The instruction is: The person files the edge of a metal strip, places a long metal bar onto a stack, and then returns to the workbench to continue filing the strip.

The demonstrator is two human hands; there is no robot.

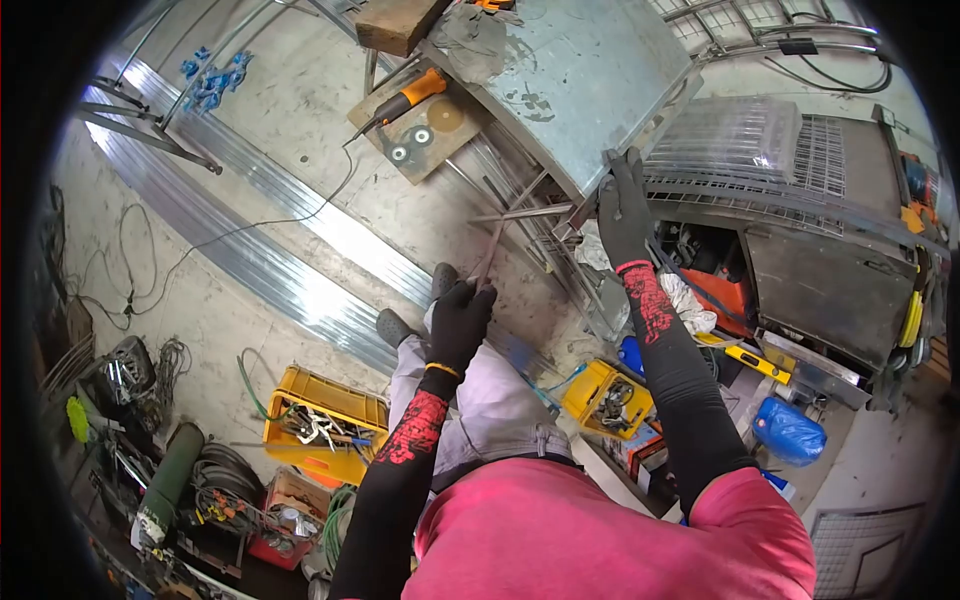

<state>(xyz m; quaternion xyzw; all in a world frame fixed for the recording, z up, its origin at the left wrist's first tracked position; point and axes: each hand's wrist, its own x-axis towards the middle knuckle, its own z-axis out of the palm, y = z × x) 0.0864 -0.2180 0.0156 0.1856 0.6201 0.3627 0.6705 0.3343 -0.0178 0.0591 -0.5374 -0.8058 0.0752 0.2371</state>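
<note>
My left hand (462, 325), in a black glove, is closed around the lower end of a thin reddish-brown strip (492, 252). The strip points up toward the metal frame (525, 212) beneath a grey sheet-metal table (590, 75). At the near right corner of that table is my right hand (625, 210), in a dark grey glove. Its fingers are together against the edge and seem to grip it; the far side of the grip is hidden.
An orange-and-black angle grinder (410, 100) lies on a board (420, 165), its cord crossing the floor. Long shiny metal channels (320, 290) lie on the left. Yellow toolboxes (325, 395) stand near my legs. A rack (830, 290) with wire mesh stands right.
</note>
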